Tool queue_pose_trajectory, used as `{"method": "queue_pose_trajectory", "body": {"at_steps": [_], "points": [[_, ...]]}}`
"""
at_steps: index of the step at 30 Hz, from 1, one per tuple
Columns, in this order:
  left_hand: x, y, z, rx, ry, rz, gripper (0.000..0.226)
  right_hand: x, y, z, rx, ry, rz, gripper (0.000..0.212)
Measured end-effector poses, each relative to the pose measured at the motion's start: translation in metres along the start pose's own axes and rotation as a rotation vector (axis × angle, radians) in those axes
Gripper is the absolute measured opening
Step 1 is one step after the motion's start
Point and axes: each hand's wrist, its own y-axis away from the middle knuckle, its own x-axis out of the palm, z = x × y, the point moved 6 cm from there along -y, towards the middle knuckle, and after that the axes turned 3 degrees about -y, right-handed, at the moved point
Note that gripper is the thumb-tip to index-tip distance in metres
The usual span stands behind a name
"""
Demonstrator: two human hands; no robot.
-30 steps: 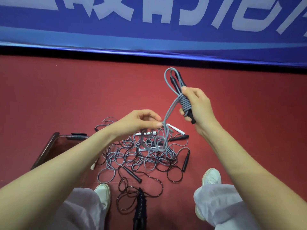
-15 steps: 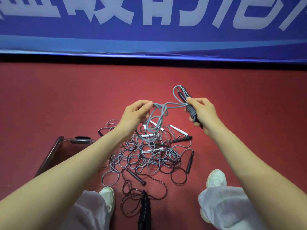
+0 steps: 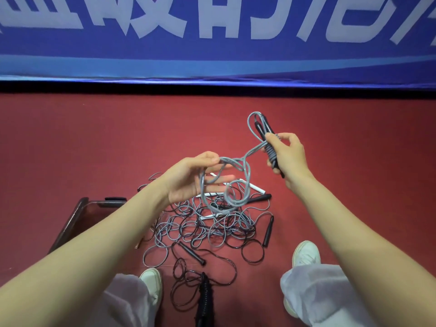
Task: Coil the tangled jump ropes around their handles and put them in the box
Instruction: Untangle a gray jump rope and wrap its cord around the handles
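Observation:
My right hand (image 3: pixel 289 159) grips a pair of black handles (image 3: pixel 271 149) held together, with a few turns of grey rope wound round them. The grey rope (image 3: pixel 236 182) runs left from the handles to my left hand (image 3: pixel 191 178), which pinches it between thumb and fingers; a loose loop hangs below that hand. Beneath both hands a tangled pile of grey and black jump ropes (image 3: pixel 207 230) lies on the red floor. The clear box (image 3: pixel 77 218) stands at the left, partly hidden by my left forearm.
A coiled black rope on its handles (image 3: pixel 204 300) lies between my white shoes (image 3: pixel 151 283). Loose black handles (image 3: pixel 268 232) and white handles (image 3: pixel 256 188) stick out of the pile. A blue banner (image 3: pixel 212 43) runs along the far wall.
My right hand has kept the handles raised at the right. My left hand has turned palm-up and drawn the grey rope out, so a longer loop now hangs below it.

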Motion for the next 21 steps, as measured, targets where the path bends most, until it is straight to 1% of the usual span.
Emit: {"method": "queue_pose_trajectory", "body": {"at_steps": [1, 3, 6, 8, 9, 12, 14, 16, 17, 20, 21], "points": [[0.003, 0.0, 0.002, -0.017, -0.029, 0.009, 0.003, -0.002, -0.002, 0.0, -0.001, 0.001, -0.007, 0.021], [-0.001, -0.005, 0.004, -0.004, -0.17, -0.035, 0.011, -0.005, -0.003, 0.0, 0.003, 0.002, -0.016, 0.023], [-0.021, -0.009, 0.001, 0.078, -0.413, -0.206, 0.024, -0.009, -0.005, -0.002, 0.001, 0.06, -0.022, 0.024], [-0.032, -0.008, -0.002, 0.14, -0.46, -0.322, 0.025, -0.009, -0.006, -0.004, -0.005, 0.121, -0.019, 0.025], [-0.037, -0.008, -0.004, 0.166, -0.438, -0.366, 0.023, -0.009, -0.006, -0.005, -0.01, 0.14, -0.015, 0.025], [-0.044, -0.008, -0.014, 0.227, -0.26, -0.444, 0.02, -0.014, -0.009, -0.005, -0.015, 0.156, -0.039, 0.027], [-0.055, -0.004, -0.02, 0.258, -0.168, -0.577, 0.018, -0.02, -0.011, -0.005, -0.012, 0.132, -0.072, 0.027], [-0.065, 0.0, -0.017, 0.229, -0.099, -0.673, 0.017, -0.024, -0.012, -0.005, 0.002, 0.118, -0.076, 0.027], [-0.066, 0.001, -0.015, 0.171, -0.182, -0.676, 0.018, -0.022, -0.011, -0.005, 0.008, 0.123, -0.052, 0.027], [-0.062, -0.006, 0.003, -0.097, -0.786, -0.593, 0.018, -0.004, -0.002, -0.003, 0.002, 0.153, 0.111, 0.028], [-0.059, -0.007, 0.007, -0.132, -0.917, -0.582, 0.025, 0.004, 0.002, -0.002, -0.009, 0.158, 0.173, 0.026]]}}
